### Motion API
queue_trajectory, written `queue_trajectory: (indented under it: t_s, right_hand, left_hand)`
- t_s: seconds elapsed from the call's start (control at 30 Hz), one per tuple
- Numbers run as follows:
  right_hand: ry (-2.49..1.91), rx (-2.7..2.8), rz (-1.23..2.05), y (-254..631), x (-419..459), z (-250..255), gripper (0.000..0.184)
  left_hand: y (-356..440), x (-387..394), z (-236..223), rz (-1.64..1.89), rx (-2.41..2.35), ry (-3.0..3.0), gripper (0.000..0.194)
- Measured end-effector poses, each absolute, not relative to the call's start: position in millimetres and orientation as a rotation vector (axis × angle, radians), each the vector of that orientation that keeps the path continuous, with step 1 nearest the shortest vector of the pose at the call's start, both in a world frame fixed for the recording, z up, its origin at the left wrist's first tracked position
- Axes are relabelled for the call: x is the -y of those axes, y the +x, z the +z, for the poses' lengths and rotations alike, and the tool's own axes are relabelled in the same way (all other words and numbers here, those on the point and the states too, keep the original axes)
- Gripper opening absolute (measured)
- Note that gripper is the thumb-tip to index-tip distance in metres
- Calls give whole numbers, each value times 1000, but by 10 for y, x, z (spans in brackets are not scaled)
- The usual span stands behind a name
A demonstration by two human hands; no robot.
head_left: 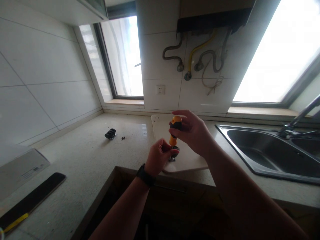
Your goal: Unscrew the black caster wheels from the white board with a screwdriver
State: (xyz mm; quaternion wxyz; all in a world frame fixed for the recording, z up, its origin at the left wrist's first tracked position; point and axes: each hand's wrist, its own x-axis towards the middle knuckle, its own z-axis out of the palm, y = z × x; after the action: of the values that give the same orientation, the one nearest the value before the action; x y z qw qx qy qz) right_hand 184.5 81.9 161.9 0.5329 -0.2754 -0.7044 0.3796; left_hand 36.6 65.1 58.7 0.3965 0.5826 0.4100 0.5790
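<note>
My right hand (pixel 192 130) has its fingers closed around the handle of an orange and black screwdriver (pixel 176 122), which stands nearly upright, tip down. Just below, my left hand (pixel 159 155), with a dark band on the wrist, pinches a small dark caster (pixel 176 152) at the screwdriver's lower end. The caster's metal plate (pixel 172 159) rests on a white board (pixel 191 156) near its front edge. My fingers cover the tip and any screw under it. On the counter to the left lie black casters (pixel 110 134) and a few small dark screws (pixel 123 138).
A steel sink (pixel 240 155) with a faucet (pixel 290 130) is set into the counter at right. Nearer, a dark opening (pixel 120 180) breaks the counter's front. At left lie a grey box (pixel 27 166) and a long black strip (pixel 37 196) with a yellow tool (pixel 16 222).
</note>
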Motion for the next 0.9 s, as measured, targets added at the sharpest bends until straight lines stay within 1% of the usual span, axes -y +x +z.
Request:
queue_trajectory:
  t_s: [0.17, 0.27, 0.37, 0.43, 0.5, 0.57, 0.7, 0.77, 0.9]
  right_hand:
    - [-438, 1649, 1172, 1825, -865, 1545, 38]
    - [-382, 1667, 1225, 1834, -868, 1569, 40]
    - [-455, 1731, 1125, 1839, -846, 1610, 40]
    - [-590, 1789, 940, 1830, -819, 1632, 40]
    - [-711, 1804, 790, 1815, -793, 1643, 46]
    - [-765, 1786, 749, 1804, -776, 1642, 55]
    - [-750, 1735, 775, 1806, -778, 1614, 60]
    - [-672, 1703, 825, 1808, -778, 1600, 57]
    - [-586, 1714, 889, 1795, -734, 1611, 41]
  left_hand:
    - [291, -618, 605, 1359, -957, 1611, 26]
    - [232, -587, 627, 1275, -907, 1698, 20]
    - [206, -583, 626, 1248, -900, 1668, 18]
    - [211, -591, 621, 1263, -936, 1625, 17]
    - [225, -599, 619, 1283, -970, 1597, 16]
    - [240, -605, 618, 1294, -989, 1572, 15]
    - [263, -612, 607, 1327, -1023, 1518, 15]
    - [272, -616, 600, 1359, -1037, 1478, 16]
    - [295, -622, 594, 1400, -1039, 1438, 21]
